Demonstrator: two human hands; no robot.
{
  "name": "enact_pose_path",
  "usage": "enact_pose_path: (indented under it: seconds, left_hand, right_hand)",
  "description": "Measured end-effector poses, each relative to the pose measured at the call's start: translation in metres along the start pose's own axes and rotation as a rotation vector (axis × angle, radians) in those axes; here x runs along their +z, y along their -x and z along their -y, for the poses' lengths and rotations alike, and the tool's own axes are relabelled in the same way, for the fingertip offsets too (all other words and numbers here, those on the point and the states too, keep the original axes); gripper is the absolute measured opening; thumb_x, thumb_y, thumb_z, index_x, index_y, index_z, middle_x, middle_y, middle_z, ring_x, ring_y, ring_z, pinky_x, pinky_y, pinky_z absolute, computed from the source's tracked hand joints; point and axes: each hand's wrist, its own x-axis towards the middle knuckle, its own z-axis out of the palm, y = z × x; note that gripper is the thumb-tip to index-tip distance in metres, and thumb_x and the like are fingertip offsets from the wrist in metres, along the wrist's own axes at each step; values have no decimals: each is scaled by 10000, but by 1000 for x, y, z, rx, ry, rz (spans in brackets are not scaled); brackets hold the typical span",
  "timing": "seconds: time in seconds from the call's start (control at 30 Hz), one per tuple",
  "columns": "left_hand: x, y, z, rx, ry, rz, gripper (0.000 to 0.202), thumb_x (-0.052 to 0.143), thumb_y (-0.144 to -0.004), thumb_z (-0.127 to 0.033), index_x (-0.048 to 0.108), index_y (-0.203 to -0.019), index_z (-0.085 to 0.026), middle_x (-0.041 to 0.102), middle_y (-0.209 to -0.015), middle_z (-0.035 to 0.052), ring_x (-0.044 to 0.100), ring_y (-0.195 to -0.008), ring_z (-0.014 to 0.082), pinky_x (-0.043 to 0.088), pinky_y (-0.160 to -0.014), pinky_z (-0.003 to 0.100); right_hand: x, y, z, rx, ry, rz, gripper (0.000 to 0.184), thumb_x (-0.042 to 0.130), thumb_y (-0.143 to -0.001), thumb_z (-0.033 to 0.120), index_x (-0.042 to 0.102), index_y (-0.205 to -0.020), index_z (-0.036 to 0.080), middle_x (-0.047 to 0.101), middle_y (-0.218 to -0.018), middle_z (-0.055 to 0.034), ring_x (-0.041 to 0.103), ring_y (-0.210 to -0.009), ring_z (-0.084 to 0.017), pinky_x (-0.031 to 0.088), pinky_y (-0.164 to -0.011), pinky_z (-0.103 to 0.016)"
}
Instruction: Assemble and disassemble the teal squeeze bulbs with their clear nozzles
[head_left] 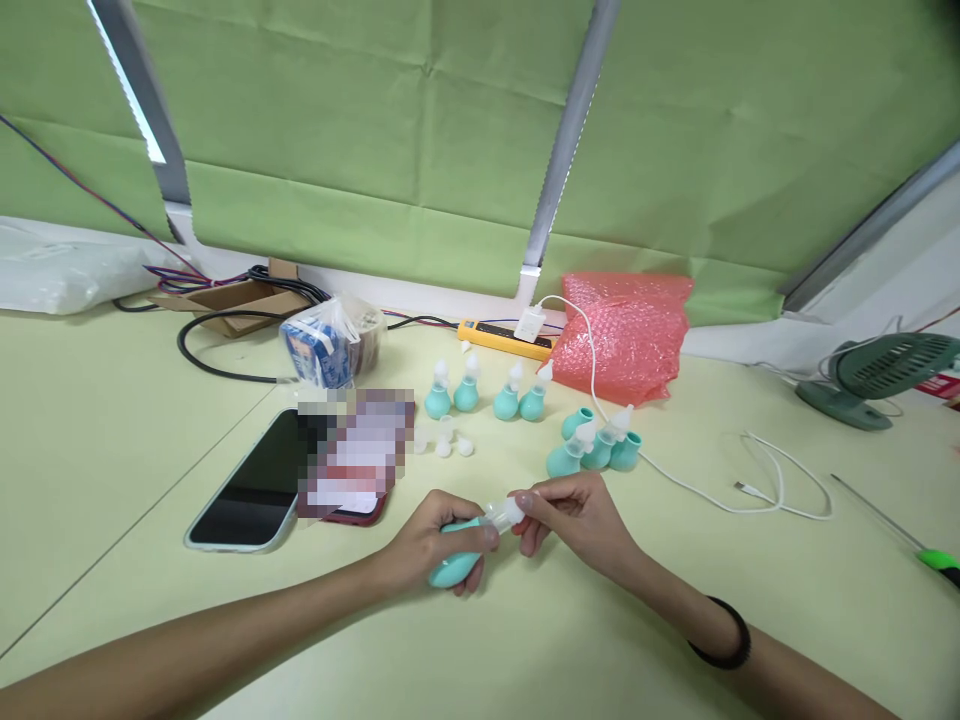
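My left hand is wrapped round the teal rubber bulb of a nasal aspirator, tilted with its clear neck pointing up and right. My right hand pinches the white nozzle tip at the end of that neck; its fingertips partly cover the tip. Just beyond the right hand stands a cluster of teal bulbs. Some carry clear necks and white tips, while others, such as one open-topped bulb, have none. Farther back, several assembled aspirators stand upright in pairs. Small loose white tips lie before them.
Two phones lie at left, one with a dark screen and one in a red case. Behind are a bagged blue packet, a yellow power strip and red bubble wrap. A white cable, screwdriver and fan occupy the right.
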Motion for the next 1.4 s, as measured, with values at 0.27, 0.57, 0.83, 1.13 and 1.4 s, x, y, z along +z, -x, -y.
enact_pose_path:
  seconds: [0.27,0.57,0.83,1.13,1.4]
  left_hand:
    - [0,-4,1,-57,54,41,261,535,-733,-307,531,-602,-82,538,-438,39,437,-339,93,307,-342,183]
    - [2,1,-2,183,-210,-124,272,651,-658,-296,583,-827,-94,562,-686,32,503,-619,119,381,-546,200]
    - [3,3,3,326,-367,-307,226,445,-791,-250,537,-951,-120,567,-718,52,495,-630,132,411,-567,246]
    - [10,10,5,676,-1544,-202,319,417,-745,-201,529,-1037,-140,482,-1105,151,451,-968,300,414,-744,426]
    - [-3,1,-12,481,-1948,-396,448,375,-822,-354,381,-1217,-142,158,-1366,171,88,-1223,416,148,-932,588]
  right_hand:
    - [8,2,-13,-46,-51,-95,304,567,-727,365,648,-583,110,618,-527,-32,586,-418,-125,492,-407,-216]
    - [6,2,12,-223,191,-138,171,600,-696,283,639,-625,133,598,-527,-14,544,-400,-106,455,-401,-204]
    - [-22,-42,59,-639,920,-653,290,518,-751,328,545,-524,151,497,-455,12,460,-435,-91,381,-459,-205]
    - [-25,-77,39,-376,1371,-550,237,528,-725,318,606,-570,157,552,-455,-22,533,-485,-159,260,-435,-222]
    - [-15,-54,44,-710,1398,-573,213,459,-802,279,599,-871,134,599,-666,-44,549,-585,-148,327,-502,-231]
